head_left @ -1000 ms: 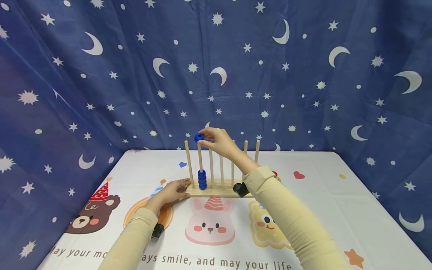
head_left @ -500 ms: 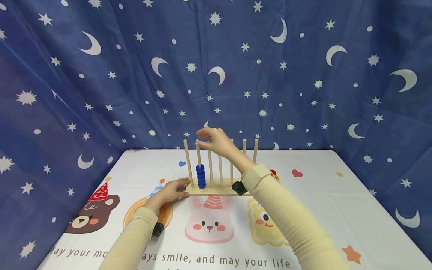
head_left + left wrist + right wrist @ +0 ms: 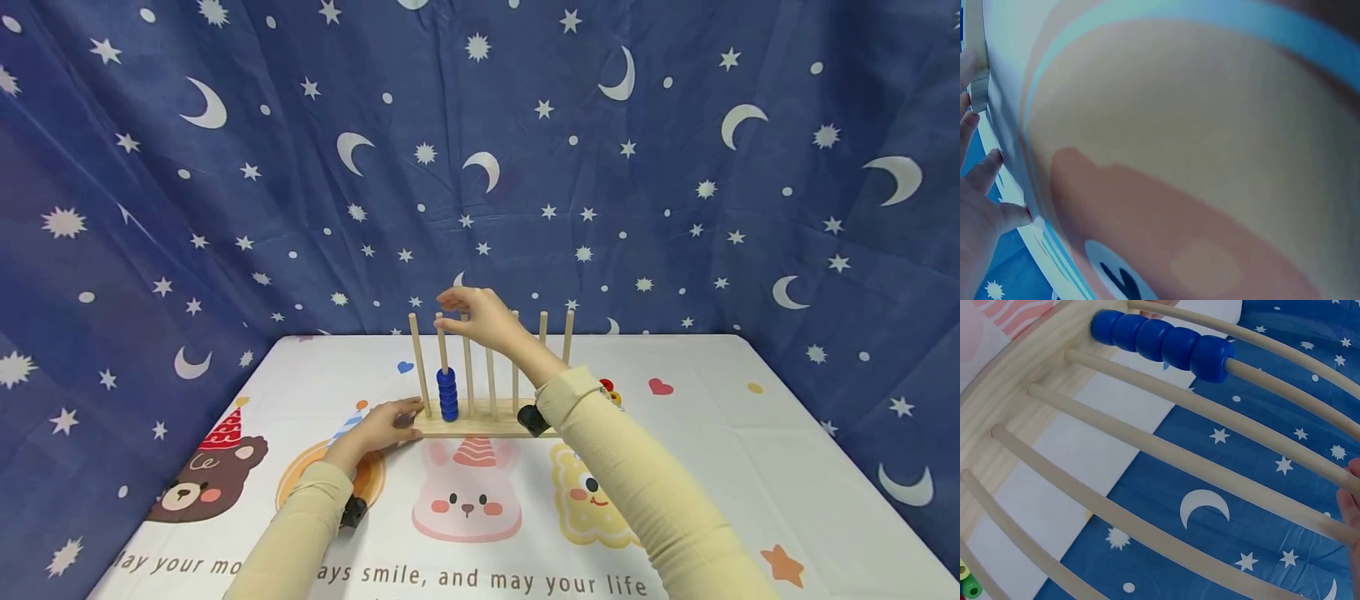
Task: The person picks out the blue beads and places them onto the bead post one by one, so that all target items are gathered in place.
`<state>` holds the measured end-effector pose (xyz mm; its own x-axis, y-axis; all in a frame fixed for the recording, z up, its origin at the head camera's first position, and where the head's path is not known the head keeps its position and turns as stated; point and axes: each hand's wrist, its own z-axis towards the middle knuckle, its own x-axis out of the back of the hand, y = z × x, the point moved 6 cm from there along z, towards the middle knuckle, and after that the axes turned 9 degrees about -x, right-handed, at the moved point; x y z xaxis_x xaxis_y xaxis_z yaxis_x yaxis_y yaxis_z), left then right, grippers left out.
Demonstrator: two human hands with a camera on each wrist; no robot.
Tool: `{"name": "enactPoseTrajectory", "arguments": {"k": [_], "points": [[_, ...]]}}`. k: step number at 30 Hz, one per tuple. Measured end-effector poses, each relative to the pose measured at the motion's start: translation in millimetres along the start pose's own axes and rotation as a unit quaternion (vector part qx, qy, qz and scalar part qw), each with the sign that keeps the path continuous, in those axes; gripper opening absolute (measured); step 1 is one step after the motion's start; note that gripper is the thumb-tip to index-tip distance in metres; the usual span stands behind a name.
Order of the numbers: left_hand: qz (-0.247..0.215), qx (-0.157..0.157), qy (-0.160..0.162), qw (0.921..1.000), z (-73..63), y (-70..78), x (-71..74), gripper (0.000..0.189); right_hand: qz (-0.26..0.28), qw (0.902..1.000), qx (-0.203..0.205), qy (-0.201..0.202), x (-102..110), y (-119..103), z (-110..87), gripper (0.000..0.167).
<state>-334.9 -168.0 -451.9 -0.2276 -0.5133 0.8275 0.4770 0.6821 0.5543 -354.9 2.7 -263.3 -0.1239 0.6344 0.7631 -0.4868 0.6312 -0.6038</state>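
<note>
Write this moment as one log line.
blue beads: five, on one peg; left hand: at end of base; right hand: no bead, near peg's top

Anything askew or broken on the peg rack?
Nothing stands out. Five blue beads sit stacked on one peg; the visible base looks intact. Pegs look bowed in the right wrist view but straight in the head view: probably lens distortion.

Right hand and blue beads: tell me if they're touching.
Apart. The head view shows the right hand up high, with a bare stretch of wooden peg between it and the blue beads stacked below.
</note>
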Motion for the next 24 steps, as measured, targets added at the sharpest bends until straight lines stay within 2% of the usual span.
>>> {"name": "enactPoseTrajectory", "arguments": {"k": [4,9,17,24], "points": [[-0.010,0.007,-0.001,0.9999,0.7,0.3,-3.0,0.052,-0.004,1.0000,0.000,0.002,-0.4,2.4,-1.0,0.043],[-0.005,-0.001,-0.006,1.0000,-0.2,-0.9,-6.3,0.053,-0.001,1.0000,-0.005,-0.002,-2.6,4.6,-1.6,0.043],[-0.011,-0.002,-0.001,0.9999,3.2,-1.6,0.8,0.052,-0.012,0.9998,0.010,0.010,1.2,-0.4,1.1,0.040],[-0.009,0.005,-0.008,0.9999,0.9,-0.8,-0.6,0.054,-0.004,1.0000,0.009,0.004,-1.9,0.8,0.9,0.038]]}}
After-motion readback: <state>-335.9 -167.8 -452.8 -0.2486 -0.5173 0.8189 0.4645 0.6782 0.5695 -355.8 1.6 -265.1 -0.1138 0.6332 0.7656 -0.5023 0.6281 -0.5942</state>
